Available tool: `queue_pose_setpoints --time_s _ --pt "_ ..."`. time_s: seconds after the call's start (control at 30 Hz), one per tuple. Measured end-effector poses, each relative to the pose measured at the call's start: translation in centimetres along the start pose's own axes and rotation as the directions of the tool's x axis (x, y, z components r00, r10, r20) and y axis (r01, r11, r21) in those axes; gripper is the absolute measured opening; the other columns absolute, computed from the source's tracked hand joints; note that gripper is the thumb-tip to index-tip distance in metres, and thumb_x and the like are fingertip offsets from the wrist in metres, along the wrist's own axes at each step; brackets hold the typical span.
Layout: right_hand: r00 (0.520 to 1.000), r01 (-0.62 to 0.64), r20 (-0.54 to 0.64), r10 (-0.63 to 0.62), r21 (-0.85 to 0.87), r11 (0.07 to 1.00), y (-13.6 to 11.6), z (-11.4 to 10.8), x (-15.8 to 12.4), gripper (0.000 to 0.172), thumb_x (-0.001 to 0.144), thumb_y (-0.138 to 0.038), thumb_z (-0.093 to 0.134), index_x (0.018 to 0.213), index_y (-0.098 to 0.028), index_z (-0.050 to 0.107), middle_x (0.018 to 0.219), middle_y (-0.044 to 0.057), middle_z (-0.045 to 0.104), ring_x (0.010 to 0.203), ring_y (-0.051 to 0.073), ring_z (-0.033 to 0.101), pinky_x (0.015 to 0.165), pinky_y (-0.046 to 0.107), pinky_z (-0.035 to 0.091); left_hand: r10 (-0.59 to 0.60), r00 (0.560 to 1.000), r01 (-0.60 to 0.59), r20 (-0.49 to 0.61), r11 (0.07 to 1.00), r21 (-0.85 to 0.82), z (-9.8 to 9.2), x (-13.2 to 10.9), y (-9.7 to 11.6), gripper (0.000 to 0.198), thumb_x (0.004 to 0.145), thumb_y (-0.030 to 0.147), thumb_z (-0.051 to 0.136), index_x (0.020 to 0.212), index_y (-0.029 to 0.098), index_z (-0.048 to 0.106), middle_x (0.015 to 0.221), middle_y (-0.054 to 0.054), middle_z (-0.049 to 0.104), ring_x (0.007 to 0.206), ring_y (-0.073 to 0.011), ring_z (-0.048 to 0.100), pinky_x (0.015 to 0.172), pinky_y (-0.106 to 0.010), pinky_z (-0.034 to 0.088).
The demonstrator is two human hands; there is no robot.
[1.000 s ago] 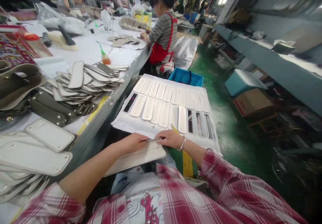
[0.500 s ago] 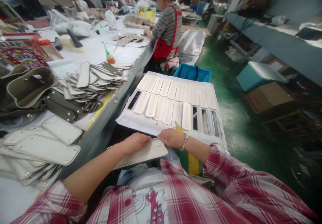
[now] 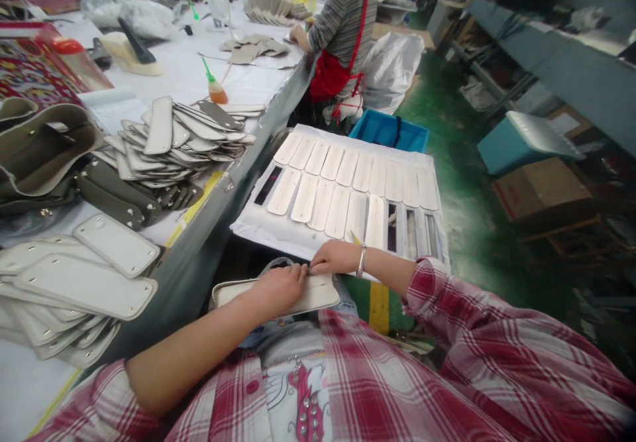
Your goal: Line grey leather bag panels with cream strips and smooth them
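A long whitish panel with rounded corners and a raised rim (image 3: 322, 291) lies across my lap. My left hand (image 3: 282, 289) is wrapped over its middle, fingertips at the far edge. Beside them, my right hand (image 3: 336, 257) is closed with its fingertips pinched against that same edge; the exact grip is partly hidden. A small yellow pointed piece (image 3: 355, 238) shows just behind the right hand, and I cannot tell whether that hand holds it. Beyond both hands, a white-covered board (image 3: 248, 223) carries two rows of pale, round-cornered strips (image 3: 334, 211).
Left, on the table (image 3: 30, 369), lie stacked white panels with metal studs (image 3: 84, 283), another panel pile (image 3: 183, 140), dark bag pieces (image 3: 44, 150) and a green-tipped glue bottle (image 3: 217, 91). A co-worker (image 3: 342, 38) sits ahead by a blue crate (image 3: 390, 130). Boxes (image 3: 544, 187) stand right.
My left hand has slid over the panel, its fingers now reaching the far edge near my right fingertips. The panel is tipped so more of its rim shows. The view has tilted down slightly.
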State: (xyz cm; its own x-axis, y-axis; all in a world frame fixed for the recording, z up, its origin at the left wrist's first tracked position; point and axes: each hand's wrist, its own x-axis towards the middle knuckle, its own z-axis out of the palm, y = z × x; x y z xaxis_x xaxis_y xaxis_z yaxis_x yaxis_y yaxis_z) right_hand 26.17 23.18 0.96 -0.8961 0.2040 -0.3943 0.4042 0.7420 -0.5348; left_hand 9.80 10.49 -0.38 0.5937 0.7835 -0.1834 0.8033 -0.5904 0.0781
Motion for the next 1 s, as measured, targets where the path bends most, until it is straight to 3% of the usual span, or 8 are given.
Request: queue_pose_setpoints --time_s 0.17,0.27,0.37,0.5,0.67,0.8,1.0 --pt "0.999 0.007 0.048 -0.012 0.119 0.993 0.9 -0.3 0.9 0.026 0.082 -0.033 0.055 0.099 -0.02 0.071 0.095 0.004 0.07 0.083 0.017 0.061 0.072 0.025 0.042 0.027 0.997 -0.006 0.071 0.957 -0.289 -0.3 -3.8 -4.1 0.048 0.083 0.01 0.035 0.131 0.012 0.04 0.129 -0.014 0.051 0.111 -0.0211 0.055 0.093 -0.03 0.043" --pt "0.998 0.013 0.06 -0.029 0.256 0.967 0.8 -0.1 1.5 0.032 0.082 -0.033 0.055 0.11 -0.021 0.066 0.106 0.004 0.067 0.092 0.017 0.061 0.08 0.024 0.043 -0.002 0.995 0.035 0.095 0.936 -0.351 -0.1 -6.2 -5.9 0.048 0.083 0.009 0.034 0.131 0.014 0.041 0.132 -0.011 0.049 0.114 -0.02 0.052 0.096 -0.028 0.039" --pt "0.993 0.004 0.113 -0.043 0.323 0.946 0.1 0.3 2.6 0.037 0.086 -0.034 0.049 0.118 -0.02 0.061 0.109 0.003 0.065 0.094 0.016 0.06 0.082 0.023 0.043 -0.024 0.995 0.05 0.097 0.957 -0.286 0.1 -7.1 -5.9 0.048 0.084 0.009 0.035 0.132 0.012 0.039 0.133 -0.016 0.048 0.115 -0.023 0.052 0.095 -0.033 0.041" --pt "0.987 0.044 0.133 -0.092 0.327 0.944 -1.5 0.9 4.4 0.038 0.09 -0.035 0.042 0.123 -0.021 0.056 0.116 0.002 0.061 0.099 0.015 0.058 0.086 0.023 0.042 0.022 0.998 -0.014 0.054 0.989 -0.15 0.5 -6.9 -5.2 0.047 0.085 0.008 0.037 0.132 0.009 0.037 0.13 -0.019 0.049 0.113 -0.0237 0.053 0.093 -0.035 0.043" --pt "0.98 0.108 0.134 -0.146 0.256 0.961 -3.6 1.3 6.8 0.039 0.093 -0.035 0.036 0.127 -0.024 0.052 0.12 0.003 0.059 0.103 0.016 0.057 0.09 0.027 0.04 0.034 0.999 -0.031 0.021 0.989 -0.146 0.7 -8.5 -6.2 0.05 0.086 0.008 0.035 0.135 0.01 0.031 0.127 -0.019 0.051 0.109 -0.024 0.056 0.088 -0.036 0.047" --pt "0.97 0.178 0.121 -0.21 0.234 0.956 -5.3 1.6 8.9 0.04 0.094 -0.034 0.033 0.129 -0.023 0.049 0.121 0.005 0.058 0.105 0.017 0.056 0.091 0.029 0.04 -0.024 0.999 0.028 0.029 0.988 -0.149 0.8 -11.4 -7.1 0.051 0.082 0.006 0.041 0.133 0.009 0.036 0.129 -0.019 0.05 0.111 -0.0248 0.054 0.091 -0.036 0.047" --pt "0.952 0.246 0.13 -0.276 0.21 0.946 -8.2 2.3 12.7 0.039 0.094 -0.033 0.032 0.123 -0.019 0.054 0.117 0.007 0.06 0.1 0.018 0.058 0.088 0.029 0.041 -0.192 0.979 0.198 0.064 0.974 -0.109 0.3 -13.9 -6.5 0.046 0.08 0.004 0.038 0.126 0.006 0.044 0.124 -0.022 0.052 0.106 -0.027 0.057 0.086 -0.04 0.049"
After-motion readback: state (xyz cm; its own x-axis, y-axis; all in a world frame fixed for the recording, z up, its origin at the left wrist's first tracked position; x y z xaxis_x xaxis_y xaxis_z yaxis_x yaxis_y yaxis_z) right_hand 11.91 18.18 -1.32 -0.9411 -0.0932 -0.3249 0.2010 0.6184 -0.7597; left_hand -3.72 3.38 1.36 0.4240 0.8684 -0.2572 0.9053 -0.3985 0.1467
